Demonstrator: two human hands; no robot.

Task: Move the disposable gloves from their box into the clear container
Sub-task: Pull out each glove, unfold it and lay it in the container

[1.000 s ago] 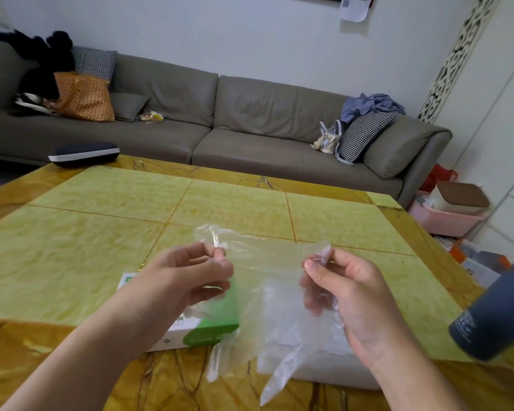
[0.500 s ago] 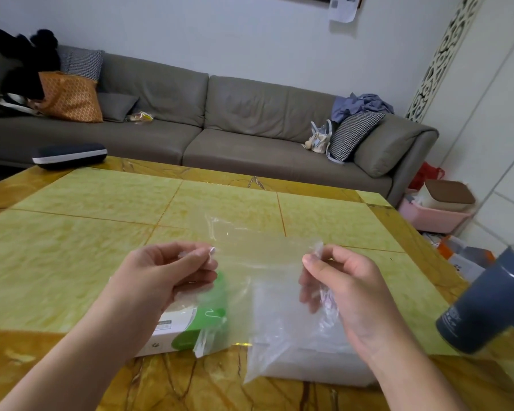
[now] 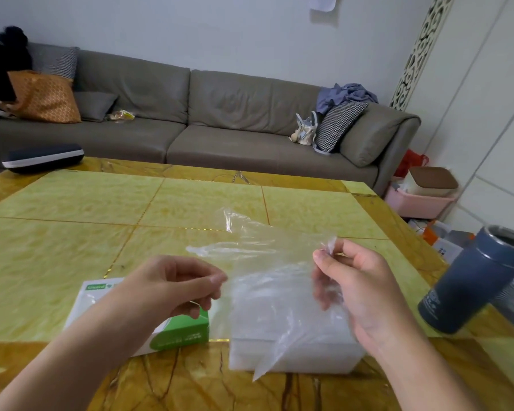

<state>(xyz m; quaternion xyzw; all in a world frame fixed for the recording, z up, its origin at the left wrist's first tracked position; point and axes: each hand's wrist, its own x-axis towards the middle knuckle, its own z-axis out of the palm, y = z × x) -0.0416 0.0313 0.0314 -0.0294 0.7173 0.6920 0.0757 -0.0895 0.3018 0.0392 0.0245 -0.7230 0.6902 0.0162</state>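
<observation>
The right hand (image 3: 365,289) has its thumb and forefinger pinched together on a crumpled corner of a thin clear disposable glove (image 3: 267,262), with the other fingers (image 3: 324,292) curled behind the film. The left hand (image 3: 172,284) has its fingers curled in, thumb meeting fingertip at the glove's left edge; whether they actually nip the plastic there I cannot tell. Between the two hands the glove hangs spread out above the tabletop (image 3: 72,232), one point of it sticking up at the far side and a long tip drooping towards the near edge. Straight under it sits the clear container (image 3: 294,354), low and rectangular, near the front of the tabletop. Just left of the container, partly under the left wrist, lies the white and green glove box (image 3: 178,333). At the right edge stands a dark blue tumbler (image 3: 472,280). At the far left corner rests a dark case (image 3: 42,157), and beyond the tabletop runs a grey sofa (image 3: 220,129).
</observation>
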